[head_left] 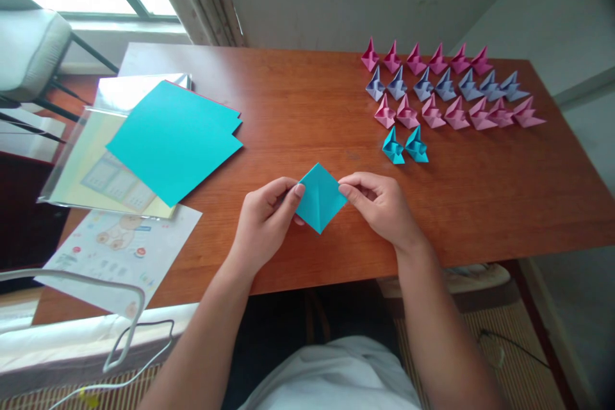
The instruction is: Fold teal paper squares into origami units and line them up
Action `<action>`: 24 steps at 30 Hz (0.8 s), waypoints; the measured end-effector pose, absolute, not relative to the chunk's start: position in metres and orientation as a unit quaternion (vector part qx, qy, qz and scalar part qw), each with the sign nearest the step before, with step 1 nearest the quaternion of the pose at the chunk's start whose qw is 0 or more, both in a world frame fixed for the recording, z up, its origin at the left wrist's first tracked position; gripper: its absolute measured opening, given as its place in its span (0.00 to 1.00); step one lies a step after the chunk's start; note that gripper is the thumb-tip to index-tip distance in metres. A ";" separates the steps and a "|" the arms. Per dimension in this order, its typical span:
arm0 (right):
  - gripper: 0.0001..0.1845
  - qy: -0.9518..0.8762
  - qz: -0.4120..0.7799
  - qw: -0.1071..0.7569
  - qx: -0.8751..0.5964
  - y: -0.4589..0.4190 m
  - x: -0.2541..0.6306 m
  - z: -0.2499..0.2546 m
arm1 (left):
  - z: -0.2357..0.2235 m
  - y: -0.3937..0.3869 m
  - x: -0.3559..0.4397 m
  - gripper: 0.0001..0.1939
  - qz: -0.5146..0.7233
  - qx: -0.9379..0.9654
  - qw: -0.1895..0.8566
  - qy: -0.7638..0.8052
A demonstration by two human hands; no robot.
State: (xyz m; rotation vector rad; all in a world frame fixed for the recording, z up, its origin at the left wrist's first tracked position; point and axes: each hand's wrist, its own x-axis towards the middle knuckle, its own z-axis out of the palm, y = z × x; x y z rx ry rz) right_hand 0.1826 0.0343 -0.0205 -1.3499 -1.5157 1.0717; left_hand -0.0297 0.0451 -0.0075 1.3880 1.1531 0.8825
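A small teal folded paper (319, 198), diamond-shaped with a crease down its middle, is held between my two hands above the near part of the table. My left hand (269, 218) pinches its left corner between thumb and fingers. The right corner is gripped by my right hand (377, 205), thumb on top. Beyond my right hand stand two teal origami figures (393, 147), each with a pointed upright tip. What lies under the folded paper is hidden.
Rows of origami figures, dark pink (416, 60), lavender (423, 85) and light pink (432, 112), line the back right of the wooden table (288, 109). At left, teal sheets (177, 141) lie over a plastic packet (72, 173) and a printed sheet (120, 256). A chair (33, 45) stands beyond.
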 end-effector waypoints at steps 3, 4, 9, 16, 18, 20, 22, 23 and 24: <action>0.09 -0.585 0.430 0.429 -0.538 0.034 0.182 -0.021 | -0.006 0.045 -0.029 0.12 0.382 0.548 0.559 0.491; 0.09 -0.581 0.432 0.433 -0.538 0.034 0.182 -0.022 | -0.006 0.045 -0.029 0.13 0.381 0.544 0.561 0.493; 0.09 -0.563 0.432 0.446 -0.545 0.035 0.180 -0.025 | -0.007 0.045 -0.030 0.16 0.368 0.549 0.566 0.493; 0.08 -0.551 0.413 0.472 -0.551 0.036 0.182 -0.026 | -0.011 0.046 -0.029 0.18 0.397 0.539 0.549 0.501; 0.09 -0.548 0.405 0.475 -0.556 0.037 0.183 -0.027 | -0.013 0.046 -0.028 0.17 0.411 0.536 0.540 0.502; 0.09 -0.552 0.398 0.473 -0.560 0.037 0.183 -0.028 | -0.015 0.046 -0.028 0.16 0.417 0.540 0.539 0.493; 0.10 -0.557 0.393 0.470 -0.561 0.037 0.183 -0.028 | -0.016 0.046 -0.028 0.15 0.418 0.545 0.542 0.485; 0.10 -0.559 0.391 0.470 -0.561 0.037 0.183 -0.028 | -0.016 0.046 -0.028 0.15 0.417 0.543 0.544 0.485; 0.10 -0.559 0.390 0.470 -0.562 0.037 0.183 -0.028 | -0.015 0.046 -0.028 0.16 0.417 0.539 0.545 0.488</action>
